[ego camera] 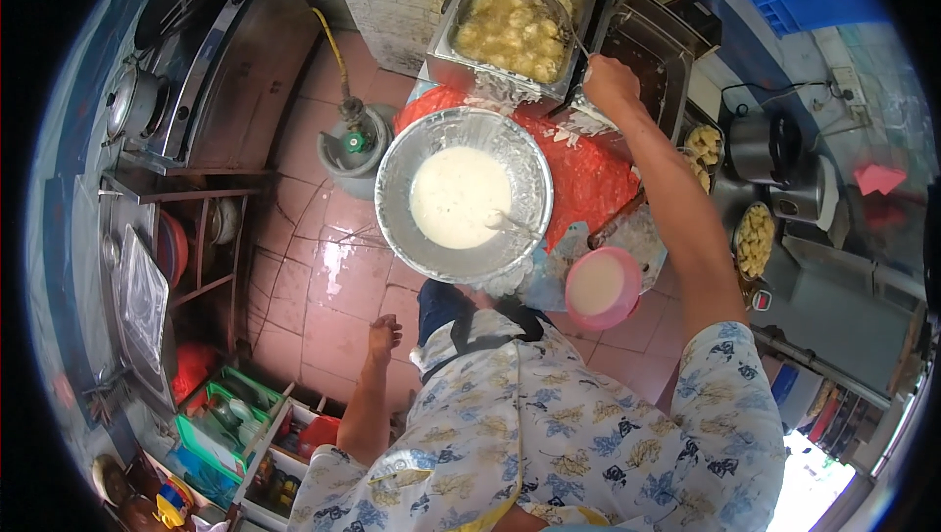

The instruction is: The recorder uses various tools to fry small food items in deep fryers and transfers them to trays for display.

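Observation:
My right hand [612, 82] grips the thin metal handle of a strainer or ladle [553, 3], whose head rests in the left fryer [448, 40]. Pale battered pieces [514, 29] float there in bubbling oil. My left hand [384, 337] hangs at my side over the floor, fingers loosely curled, with nothing visible in it. Before me stands a large metal basin [390, 220] of white batter [459, 198], a utensil [514, 225] leaning in it. A pink bowl [632, 304] of pale liquid sits at the basin's lower right.
A second fryer [680, 109] adjoins the first. Red plastic sheeting [581, 179] lies beneath the basin. Food pieces fill a bowl [755, 242] on the right counter, near pots [757, 146]. A gas cylinder [356, 164] with a yellow hose [334, 47] stands on the tiled floor, left of the basin.

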### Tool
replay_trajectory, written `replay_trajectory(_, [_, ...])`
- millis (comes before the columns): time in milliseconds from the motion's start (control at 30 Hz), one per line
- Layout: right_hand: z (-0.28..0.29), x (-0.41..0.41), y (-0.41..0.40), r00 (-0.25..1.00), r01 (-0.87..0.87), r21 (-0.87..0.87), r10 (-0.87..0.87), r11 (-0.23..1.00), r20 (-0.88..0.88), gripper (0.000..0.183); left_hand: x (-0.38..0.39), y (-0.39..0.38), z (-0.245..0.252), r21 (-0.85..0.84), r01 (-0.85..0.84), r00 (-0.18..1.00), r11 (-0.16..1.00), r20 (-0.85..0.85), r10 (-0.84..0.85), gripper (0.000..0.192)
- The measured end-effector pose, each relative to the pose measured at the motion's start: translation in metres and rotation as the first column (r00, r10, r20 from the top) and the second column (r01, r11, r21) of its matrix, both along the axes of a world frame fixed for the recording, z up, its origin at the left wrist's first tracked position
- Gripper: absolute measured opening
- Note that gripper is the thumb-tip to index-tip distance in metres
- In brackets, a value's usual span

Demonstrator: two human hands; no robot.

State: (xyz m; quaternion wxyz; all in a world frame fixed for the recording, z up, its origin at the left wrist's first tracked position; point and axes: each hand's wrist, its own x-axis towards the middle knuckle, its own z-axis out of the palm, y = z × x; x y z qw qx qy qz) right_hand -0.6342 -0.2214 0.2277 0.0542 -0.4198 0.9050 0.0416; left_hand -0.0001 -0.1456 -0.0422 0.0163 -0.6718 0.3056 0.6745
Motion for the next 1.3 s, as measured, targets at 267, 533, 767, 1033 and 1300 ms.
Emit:
replay_trajectory(267, [-0.024, -0.039, 0.008, 0.685, 0.450, -0.120, -0.256, 0.885, 0.682, 0.032, -0.008, -0.011, -0.005, -0.019, -0.001, 1.000, 1.000, -0.014, 0.001, 0.023])
replay_trajectory(533, [-0.007, 0.013, 0.007, 0.958, 0.204, -0.114, -0.174, 0.972, 0.229, 0.032, -0.001, -0.011, -0.010, -0.015, 0.037, 0.999, 0.999, 0.021, -0.037, 0.023])
replay_trajectory(767, [-0.018, -0.020, 0.022, 0.691, 0.419, -0.210, -0.161, 0.883, 0.705, 0.031, -0.003, -0.021, -0.003, -0.019, 0.024, 1.000, 1.000, 0.016, -0.024, 0.022])
replay_trajectory(1033, [-0.071, -0.037, 0.027, 0.818, 0.315, -0.252, -0.128, 0.915, 0.560, 0.025, -0.007, -0.027, -0.007, 0.007, 0.082, 0.997, 0.997, 0.013, -0.082, 0.027])
replay_trajectory(1300, [-0.009, -0.012, 0.028, 0.216, 0.700, -0.137, -0.025, 0.701, 0.976, 0.014, -0.005, -0.037, -0.003, -0.022, 0.039, 0.999, 0.999, -0.014, -0.039, 0.026])
